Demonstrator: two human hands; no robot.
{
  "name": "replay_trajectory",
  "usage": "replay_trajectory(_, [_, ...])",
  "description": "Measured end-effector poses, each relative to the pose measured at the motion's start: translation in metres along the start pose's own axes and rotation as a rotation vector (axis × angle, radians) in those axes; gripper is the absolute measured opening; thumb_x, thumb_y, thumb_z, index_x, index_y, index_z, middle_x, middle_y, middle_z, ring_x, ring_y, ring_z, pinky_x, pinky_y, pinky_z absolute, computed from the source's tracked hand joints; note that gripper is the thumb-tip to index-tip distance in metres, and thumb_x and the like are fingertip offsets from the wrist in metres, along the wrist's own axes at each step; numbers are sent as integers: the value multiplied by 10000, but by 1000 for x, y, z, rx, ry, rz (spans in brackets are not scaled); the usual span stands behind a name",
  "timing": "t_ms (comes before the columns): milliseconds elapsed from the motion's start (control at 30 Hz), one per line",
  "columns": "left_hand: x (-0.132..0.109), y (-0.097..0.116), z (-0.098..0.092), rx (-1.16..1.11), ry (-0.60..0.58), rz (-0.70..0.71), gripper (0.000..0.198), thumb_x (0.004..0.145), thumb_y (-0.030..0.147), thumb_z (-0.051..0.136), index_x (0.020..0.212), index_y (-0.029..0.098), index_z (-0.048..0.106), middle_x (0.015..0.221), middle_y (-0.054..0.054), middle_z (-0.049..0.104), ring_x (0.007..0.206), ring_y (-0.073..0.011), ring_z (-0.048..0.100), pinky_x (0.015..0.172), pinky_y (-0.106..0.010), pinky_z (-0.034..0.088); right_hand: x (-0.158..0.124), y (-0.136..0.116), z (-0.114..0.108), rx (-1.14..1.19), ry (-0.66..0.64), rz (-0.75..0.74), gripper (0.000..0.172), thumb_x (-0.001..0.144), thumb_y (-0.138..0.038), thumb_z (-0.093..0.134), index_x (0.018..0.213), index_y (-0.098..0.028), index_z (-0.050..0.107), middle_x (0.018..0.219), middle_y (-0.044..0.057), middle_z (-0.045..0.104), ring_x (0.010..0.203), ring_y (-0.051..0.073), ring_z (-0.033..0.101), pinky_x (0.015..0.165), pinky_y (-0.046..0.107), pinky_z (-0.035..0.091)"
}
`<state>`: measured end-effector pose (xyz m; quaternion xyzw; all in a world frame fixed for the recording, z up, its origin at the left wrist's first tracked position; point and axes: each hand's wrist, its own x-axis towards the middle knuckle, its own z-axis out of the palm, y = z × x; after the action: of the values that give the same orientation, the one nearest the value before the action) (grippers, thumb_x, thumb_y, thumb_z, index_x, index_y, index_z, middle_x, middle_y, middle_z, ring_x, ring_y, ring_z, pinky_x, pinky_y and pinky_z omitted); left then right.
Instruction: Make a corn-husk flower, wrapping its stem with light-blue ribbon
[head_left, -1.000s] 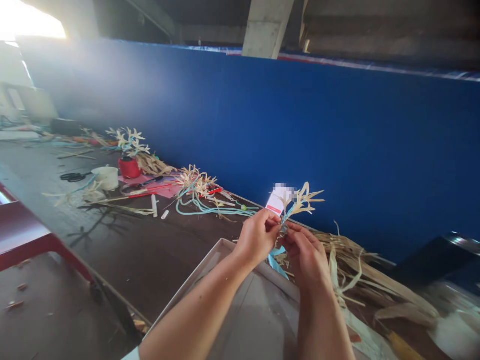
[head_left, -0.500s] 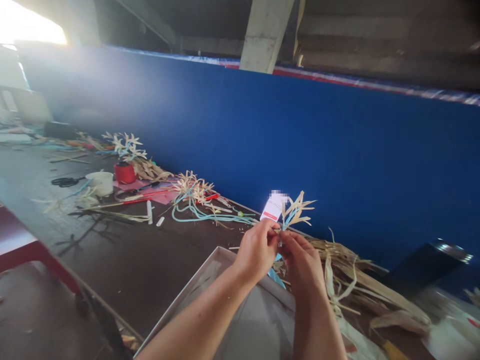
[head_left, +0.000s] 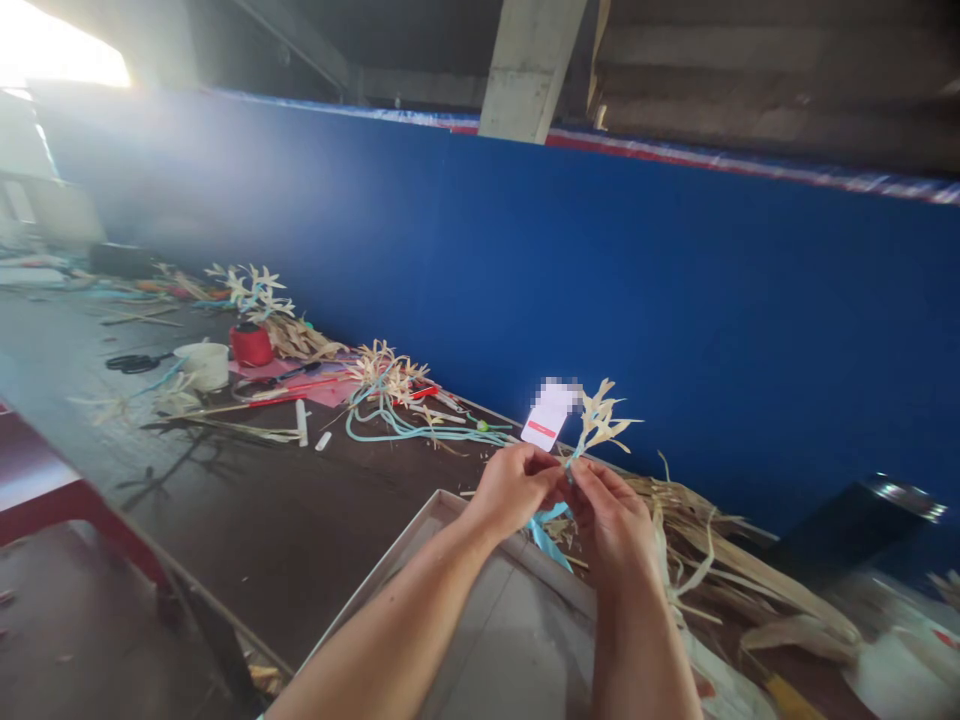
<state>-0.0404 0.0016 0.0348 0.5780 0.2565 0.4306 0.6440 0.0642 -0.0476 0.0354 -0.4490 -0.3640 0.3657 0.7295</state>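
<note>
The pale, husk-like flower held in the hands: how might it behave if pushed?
The pale, husk-like flower is probably light and fragile, its petals being thin strips. Its light-blue stem seems fairly stiff, holding it up above the left hand and right hand.

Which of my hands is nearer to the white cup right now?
Left. The left hand is to the right of the white cup, well apart from it; the right hand is farther right still.

Blue partition (head_left: 675,300), pillar (head_left: 529,75), perhaps a stool (head_left: 82,503)
</note>
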Motion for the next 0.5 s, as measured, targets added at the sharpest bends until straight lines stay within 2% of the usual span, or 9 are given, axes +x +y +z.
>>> replay_trajectory(267, [-2, 6, 1, -11, -16, -29, 184, 704, 294, 620, 732, 112, 630, 596, -25, 600, 509, -83, 523, 516, -208, 421, -1, 1, -1, -48, 33, -9, 235, 644, -310, 736, 805, -156, 662, 665, 25, 651, 593, 148, 598, 571, 265, 477])
replay_trajectory(500, [-2, 6, 0, 27, 42, 49, 126, 675, 239, 636, 684, 115, 611, 527, 11, 552, 466, -65, 474, 471, -185, 362, -2, 0, -3, -115, 45, -35, 281, 649, -325, 728, 867, -156, 680, 750, 47, 674, 634, 155, 610, 581, 260, 474])
